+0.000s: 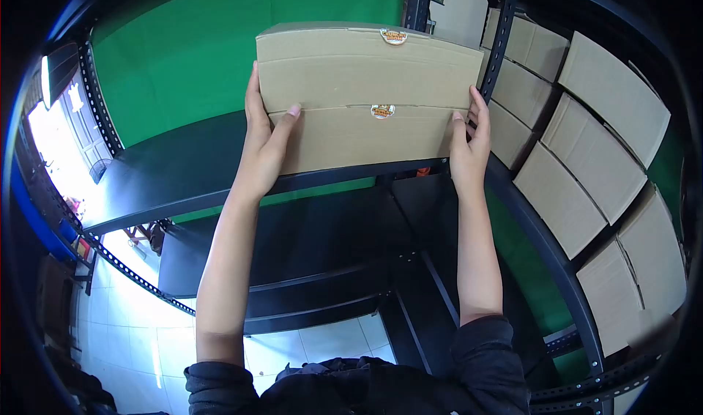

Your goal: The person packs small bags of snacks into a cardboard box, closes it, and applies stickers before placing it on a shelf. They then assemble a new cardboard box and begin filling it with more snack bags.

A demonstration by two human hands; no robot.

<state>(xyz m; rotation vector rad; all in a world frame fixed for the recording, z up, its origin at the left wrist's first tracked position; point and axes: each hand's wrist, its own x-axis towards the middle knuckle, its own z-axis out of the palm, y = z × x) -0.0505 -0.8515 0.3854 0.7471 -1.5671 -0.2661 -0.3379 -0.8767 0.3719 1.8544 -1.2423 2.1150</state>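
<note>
Two brown cardboard boxes are stacked one on the other at the black metal shelf, the upper box (337,67) over the lower box (344,138). Each carries a small round sticker at its top front edge. My left hand (265,140) is wrapped round the left side of the stack, thumb on the front near the seam. On the opposite side, my right hand (470,140) grips the right edge with its thumb also on the front. The lower box's base overlaps the front rail of the shelf (176,173) in this view.
More cardboard boxes (586,158) are stacked on shelving at the right. Perforated black posts (501,38) stand beside the held stack. A green panel (176,56) backs the shelf. Lower black shelves (322,232) and a white tiled floor (307,345) lie below.
</note>
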